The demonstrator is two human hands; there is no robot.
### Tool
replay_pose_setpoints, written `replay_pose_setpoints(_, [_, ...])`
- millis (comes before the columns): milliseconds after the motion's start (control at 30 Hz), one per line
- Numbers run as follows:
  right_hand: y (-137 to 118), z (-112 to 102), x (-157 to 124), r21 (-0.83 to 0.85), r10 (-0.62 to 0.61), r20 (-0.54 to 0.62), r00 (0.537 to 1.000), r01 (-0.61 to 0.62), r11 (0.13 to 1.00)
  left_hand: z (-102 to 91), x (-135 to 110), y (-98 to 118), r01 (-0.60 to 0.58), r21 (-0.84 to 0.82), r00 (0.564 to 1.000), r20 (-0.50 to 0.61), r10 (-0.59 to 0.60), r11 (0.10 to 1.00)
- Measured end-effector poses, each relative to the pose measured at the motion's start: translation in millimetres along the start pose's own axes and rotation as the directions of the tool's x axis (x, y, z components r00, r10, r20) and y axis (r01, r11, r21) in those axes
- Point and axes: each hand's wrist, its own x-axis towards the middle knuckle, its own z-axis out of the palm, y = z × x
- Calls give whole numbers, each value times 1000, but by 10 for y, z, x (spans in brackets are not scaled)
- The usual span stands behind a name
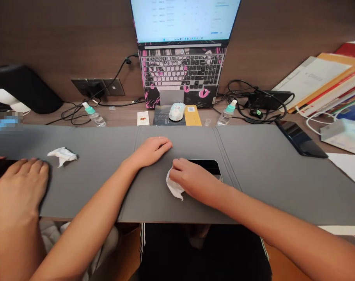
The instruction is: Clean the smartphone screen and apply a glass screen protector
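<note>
My right hand [192, 177] is closed on a crumpled white tissue [174, 188] and presses it against the left end of a black phone [208, 166] lying on the grey desk mat [268, 171]. Most of the phone is covered by that hand. My left hand [152, 150] rests palm down on the mat just left of the phone, fingers together and lying flat, holding nothing.
Another person's hand [19, 187] lies on the mat at far left, near a second crumpled tissue [63, 155]. Behind the mat stand a laptop [181, 74], a mouse [176, 111], two small spray bottles [94, 114] [227, 113], cables, another dark phone [300, 138] and stacked folders [326, 82].
</note>
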Motion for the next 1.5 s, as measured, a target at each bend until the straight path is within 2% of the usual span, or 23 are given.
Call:
replay_pose_setpoints(100, [50,-64,-200,23,1,4,1000,-1,1000,-52,-21,-24,15,18,1000,-25,-15,1000])
replay_pose_setpoints(233, [190,-182,-657,45,120,15,993,-120,992,-76,-44,-18,-15,46,999,-32,17,999])
replay_pose_setpoints(367, [308,-298,-1035,7,152,1,988,-152,988,-58,-70,33,-18,76,1000,-17,20,997])
replay_pose_setpoints(467, [350,-350,-1188,-13,158,-17,987,-158,987,-28,-83,63,-61,103,998,-20,63,993])
replay_pose_setpoints(567, [357,-367,-1262,-20,164,-7,986,-164,986,-19,-94,82,-115,109,990,-68,123,987])
replay_pose_setpoints(633, [363,-383,-1293,-19,163,-1,987,-163,986,-33,-109,106,-120,96,987,-99,129,988])
replay_pose_setpoints(700, [402,-432,-1311,-18,160,-38,986,-161,987,-53,-135,149,-118,68,990,-68,123,991])
replay_pose_setpoints(800, [583,-581,-1271,-68,243,-152,958,-256,964,-62,-192,242,-96,57,991,98,90,994])
replay_pose_setpoints(867, [787,-694,-1176,-131,303,-208,930,-333,934,-49,-232,303,-63,107,982,185,43,992])
replay_pose_setpoints(967, [1101,-785,-951,-186,237,-147,960,-263,947,-15,-273,363,-44,198,973,231,-3,979])
replay_pose_setpoints(1000, [1174,-786,-874,-185,220,-157,963,-247,951,-4,-279,374,-45,215,971,240,-9,976])
replay_pose_setpoints(1067, [1243,-750,-751,-145,210,-256,944,-252,957,14,-278,388,-38,228,967,254,-21,973])
replay_pose_setpoints(1133, [1222,-683,-696,-69,198,-384,902,-242,968,26,-263,397,-30,220,964,266,-31,975])
replay_pose_setpoints(1167, [1191,-647,-695,-27,188,-405,895,-217,976,29,-251,403,-27,216,963,268,-32,976])
replay_pose_setpoints(1333, [1055,-516,-803,115,74,-272,960,-44,992,30,-196,436,-18,221,965,259,-40,975])
replay_pose_setpoints(1500, [1021,-461,-866,85,39,-166,985,-25,996,15,-191,437,19,170,978,201,-53,985])
